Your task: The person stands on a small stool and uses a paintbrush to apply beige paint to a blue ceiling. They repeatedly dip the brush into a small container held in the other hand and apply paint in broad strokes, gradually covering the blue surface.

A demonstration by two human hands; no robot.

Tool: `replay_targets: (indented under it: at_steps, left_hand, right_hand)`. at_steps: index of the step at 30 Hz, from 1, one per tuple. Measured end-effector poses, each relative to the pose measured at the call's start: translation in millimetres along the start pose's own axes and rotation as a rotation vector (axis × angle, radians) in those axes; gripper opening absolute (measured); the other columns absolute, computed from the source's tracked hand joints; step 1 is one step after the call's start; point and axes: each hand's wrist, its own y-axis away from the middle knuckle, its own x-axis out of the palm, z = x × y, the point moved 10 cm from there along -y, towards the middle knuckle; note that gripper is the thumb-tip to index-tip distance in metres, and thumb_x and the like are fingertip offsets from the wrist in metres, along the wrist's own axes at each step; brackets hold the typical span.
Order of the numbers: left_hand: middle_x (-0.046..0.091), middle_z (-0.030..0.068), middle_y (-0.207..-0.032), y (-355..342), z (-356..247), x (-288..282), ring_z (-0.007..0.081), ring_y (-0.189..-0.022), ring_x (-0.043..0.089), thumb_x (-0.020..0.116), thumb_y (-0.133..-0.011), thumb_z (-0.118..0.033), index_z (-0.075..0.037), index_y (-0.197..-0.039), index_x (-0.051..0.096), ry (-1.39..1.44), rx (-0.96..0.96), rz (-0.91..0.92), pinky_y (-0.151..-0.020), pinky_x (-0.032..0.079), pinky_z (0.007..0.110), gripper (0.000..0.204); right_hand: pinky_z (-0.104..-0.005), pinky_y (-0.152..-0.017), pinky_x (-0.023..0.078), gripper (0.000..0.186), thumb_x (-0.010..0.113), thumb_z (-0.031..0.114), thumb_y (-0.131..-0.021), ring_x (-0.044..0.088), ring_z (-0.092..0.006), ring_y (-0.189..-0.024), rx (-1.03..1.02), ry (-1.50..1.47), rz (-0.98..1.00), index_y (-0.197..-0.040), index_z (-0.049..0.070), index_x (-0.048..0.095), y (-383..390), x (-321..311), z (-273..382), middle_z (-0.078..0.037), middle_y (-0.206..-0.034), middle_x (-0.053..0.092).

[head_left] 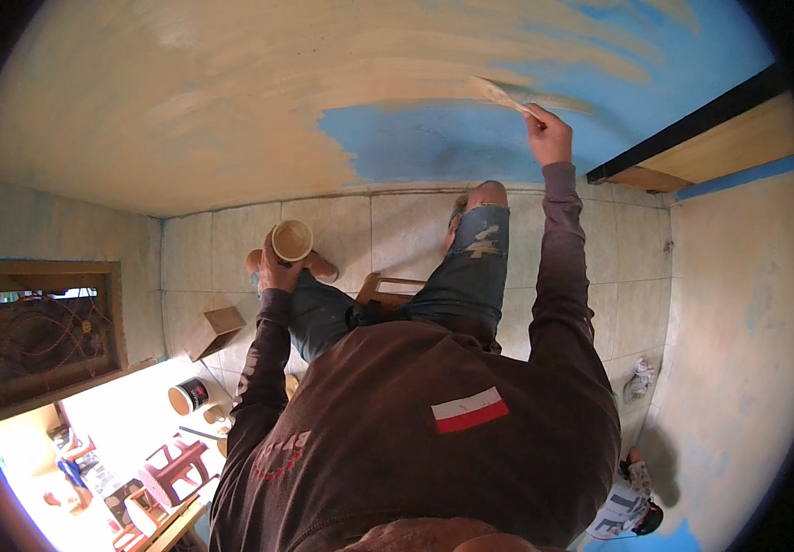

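Note:
My left hand (277, 272) is wrapped round a small round tub (292, 241) of beige paint, held above the tiled floor beside my left knee. My right arm reaches forward, and my right hand (549, 137) grips a paintbrush (502, 95) by its handle. The bristles lie against the wall, at the edge between beige and blue. Beige paint covers much of the wall (222, 110), with streaks at its borders. Below the brush a blue patch (415, 138) shows, and more blue lies to the upper right.
A dark-edged wooden panel (691, 129) juts out at right. Between my legs is a wooden frame (388, 289). A wooden box (222, 324), a paint bucket (187, 396) and small chairs (174, 474) stand at left. Another person (631, 506) is low at right, near a crumpled cloth (639, 379).

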Motion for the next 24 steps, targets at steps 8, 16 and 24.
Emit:
replay_targets:
  at_steps: [8,16,24]
  left_hand:
    - [0.055,0.0192,-0.138,4,7,2,0.0366,-0.124,0.056,0.086,-0.069,-0.029,-0.008,-0.147,0.039,0.038,-0.058,0.05,-0.101,0.048,0.045,0.094]
    - [0.056,0.0216,-0.136,0,-5,3,0.0359,-0.126,0.056,0.09,-0.068,-0.031,-0.003,-0.147,0.036,-0.018,-0.031,0.072,-0.103,0.047,0.044,0.1]
    - [0.056,0.0208,-0.135,-3,15,4,0.037,-0.124,0.057,0.087,-0.069,-0.03,-0.006,-0.147,0.037,0.03,-0.013,0.027,-0.101,0.048,0.045,0.095]
  right_hand:
    - [-0.0291,-0.073,0.053,0.024,0.071,0.018,-0.092,0.067,-0.0136,-0.075,0.132,0.05,-0.112,-0.112,0.005,0.073,42,-50,-30,-0.01,-0.092,0.075]
    - [-0.0302,-0.071,0.053,0.023,0.07,0.013,-0.092,0.067,-0.0142,-0.075,0.018,-0.398,0.124,-0.113,0.004,0.07,77,80,81,-0.011,-0.089,0.074]
    - [-0.0402,-0.064,0.052,0.018,0.066,0.013,-0.091,0.066,-0.0351,-0.072,-0.323,-0.375,0.268,-0.107,0.005,0.069,63,236,233,-0.019,-0.086,0.068]
